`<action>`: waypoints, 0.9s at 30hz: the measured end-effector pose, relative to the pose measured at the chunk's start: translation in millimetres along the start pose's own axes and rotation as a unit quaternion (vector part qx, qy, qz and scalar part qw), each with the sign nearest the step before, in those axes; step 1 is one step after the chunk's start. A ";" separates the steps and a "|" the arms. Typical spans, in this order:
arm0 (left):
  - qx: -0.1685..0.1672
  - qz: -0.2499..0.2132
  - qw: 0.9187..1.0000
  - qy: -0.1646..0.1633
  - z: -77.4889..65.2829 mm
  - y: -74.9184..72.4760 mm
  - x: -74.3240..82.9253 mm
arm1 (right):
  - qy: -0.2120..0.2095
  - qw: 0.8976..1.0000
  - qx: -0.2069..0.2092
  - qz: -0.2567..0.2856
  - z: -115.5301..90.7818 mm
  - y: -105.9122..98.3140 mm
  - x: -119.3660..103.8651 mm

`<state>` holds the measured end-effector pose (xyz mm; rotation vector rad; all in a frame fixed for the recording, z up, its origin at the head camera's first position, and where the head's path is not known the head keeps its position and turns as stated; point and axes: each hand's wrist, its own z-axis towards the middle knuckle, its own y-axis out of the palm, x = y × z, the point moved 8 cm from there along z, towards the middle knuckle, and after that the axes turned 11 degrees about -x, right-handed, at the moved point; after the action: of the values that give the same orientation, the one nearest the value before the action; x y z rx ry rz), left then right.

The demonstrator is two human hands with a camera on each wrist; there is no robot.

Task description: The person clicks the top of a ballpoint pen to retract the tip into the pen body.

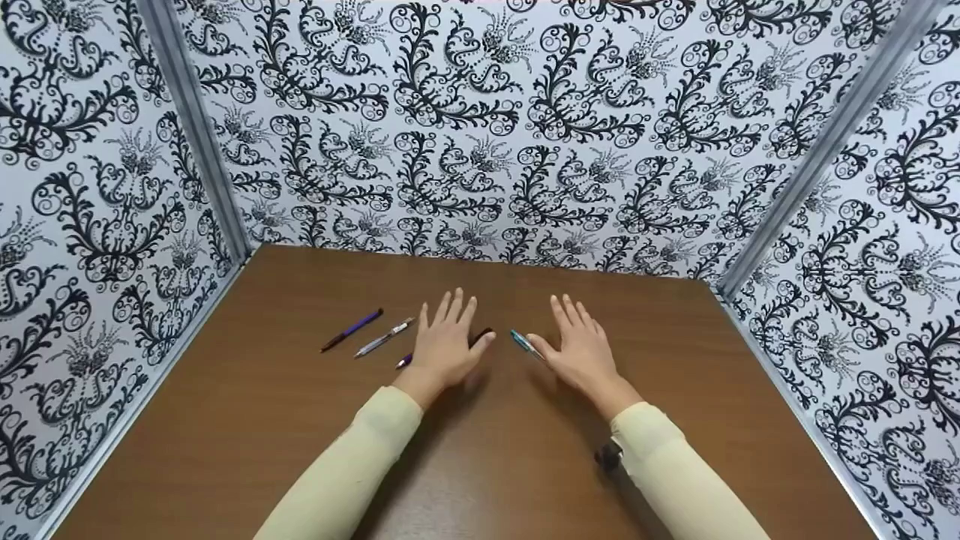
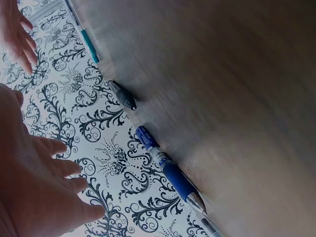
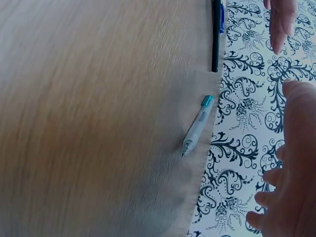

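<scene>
My left hand (image 1: pixel 448 341) is spread over a dark purple pen (image 1: pixel 405 362), hiding its middle; the wrist views show a gap between hand and table. Left of it lie a clear-barrelled pen (image 1: pixel 384 337) and a blue pen (image 1: pixel 352 330), both slanting. My right hand (image 1: pixel 585 351), also with fingers extended and nothing held, hovers beside a teal-tipped pen (image 1: pixel 527 343), its thumb overlapping one end in the head view. In the right wrist view that same pen (image 3: pixel 197 127) lies whole on the wood, apart from the hand (image 3: pixel 294 168).
A brown wooden table (image 1: pixel 510 465) carries the pens. Patterned black-and-white walls (image 1: pixel 480 135) enclose its back and sides, with grey metal posts (image 1: pixel 199 135) at the corners. A small black object (image 1: pixel 608 455) sits at the right sleeve's cuff.
</scene>
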<state>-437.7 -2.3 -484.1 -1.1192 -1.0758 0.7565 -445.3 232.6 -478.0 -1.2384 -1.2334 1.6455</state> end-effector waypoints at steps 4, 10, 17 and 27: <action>0.007 -0.013 1.000 0.009 1.3 -1.1 -0.4 | -0.015 1.000 0.016 0.021 -1.3 -2.7 0.6; 0.021 -0.064 0.998 0.016 2.6 -4.5 -1.2 | -0.032 0.997 0.036 0.053 -3.2 -6.5 0.6; 0.033 -0.117 0.992 0.017 3.4 -4.9 -7.0 | -0.036 0.994 0.038 0.095 -1.9 -4.0 2.4; 0.004 -0.215 0.976 0.023 2.8 -0.6 -15.1 | -0.038 0.979 0.015 0.201 -1.6 0.4 5.2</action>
<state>-445.4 -15.1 -487.7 -0.8503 -1.2194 0.3895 -445.2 237.8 -479.9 -1.4884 -1.0438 2.0067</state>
